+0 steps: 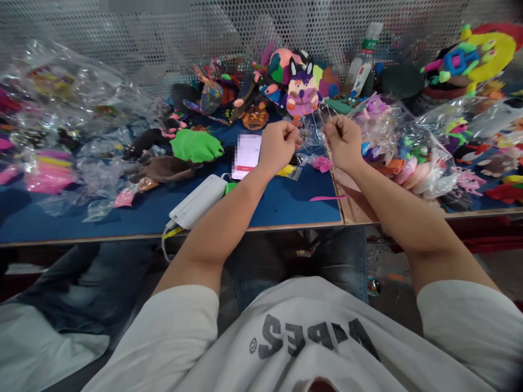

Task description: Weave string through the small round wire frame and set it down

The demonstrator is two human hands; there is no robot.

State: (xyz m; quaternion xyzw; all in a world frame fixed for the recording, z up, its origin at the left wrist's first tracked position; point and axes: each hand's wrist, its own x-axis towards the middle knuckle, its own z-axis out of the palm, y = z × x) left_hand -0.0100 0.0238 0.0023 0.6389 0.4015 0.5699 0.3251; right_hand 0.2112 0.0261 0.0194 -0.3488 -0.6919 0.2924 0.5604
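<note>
The hands meet over the table (286, 209), the left hand (278, 146) just left of the right hand (344, 142), with a clear bag (314, 130) stretched between them. A phone (247, 156) lies on the table just left of the left hand, and a power bank (198, 201) lies nearer the front edge, left of the phone. Toys (301, 90) are heaped behind the hands, before a mesh wall (163, 32). Bagged toys (425, 158) pile up to the right; more bags (61, 130) lie far left.

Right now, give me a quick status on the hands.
Left hand and right hand both pinching a clear plastic bag above the blue table. Phone beside left hand.
</note>
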